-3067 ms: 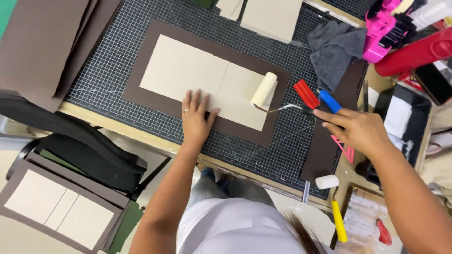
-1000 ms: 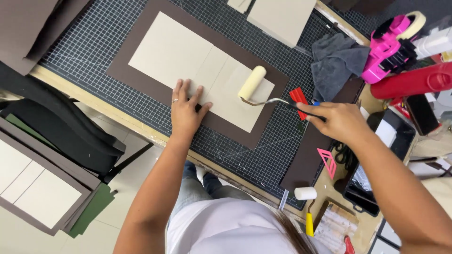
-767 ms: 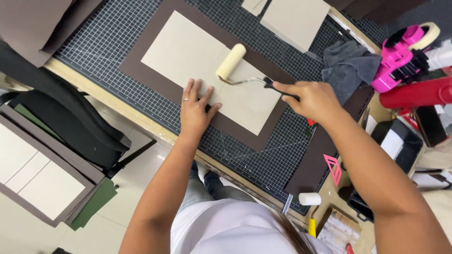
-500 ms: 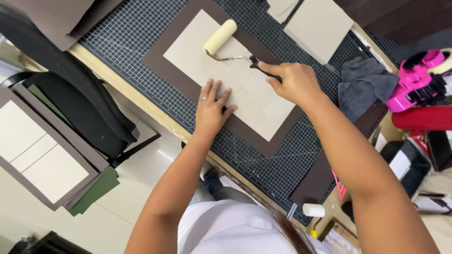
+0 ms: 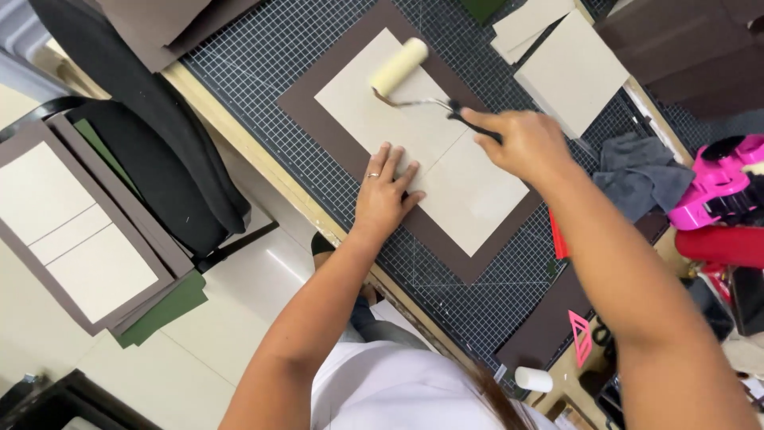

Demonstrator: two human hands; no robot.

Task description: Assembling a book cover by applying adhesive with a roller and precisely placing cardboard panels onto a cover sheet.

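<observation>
Fingers [image 5: 391, 163] of the left hand [image 5: 382, 199] lie flat and spread, pressing down on the cream boards [image 5: 422, 143] at the near edge, gripping nothing; a ring shows on 1 of them. The right hand [image 5: 521, 143] has its fingers closed around the dark handle of a roller [image 5: 398, 66], whose bent wire neck runs from the fist to the pale foam cylinder. The cylinder rests on the far-left cream board, well apart from the left hand.

2 cream boards with a narrow strip between them sit on a brown sheet [image 5: 318, 119], which leaves a brown border all round. The brown sheet lies at an angle on a gridded cutting mat [image 5: 263, 56] that covers the counter [image 5: 231, 127].

More cream boards [image 5: 573, 72] lie stacked beyond the right hand, and a grey cloth [image 5: 637, 171] is bunched just beside them. A pink tape dispenser [image 5: 716, 187] stands at the right edge with a red object below it. A small white cylinder [image 5: 533, 380] sits near the counter's front edge, close to a pink triangle [image 5: 579, 334]. Off the counter to the left, a black chair [image 5: 151, 151] stands, and a finished brown cover with cream panels [image 5: 72, 239] lies on the floor on top of a green sheet [image 5: 171, 302].
</observation>
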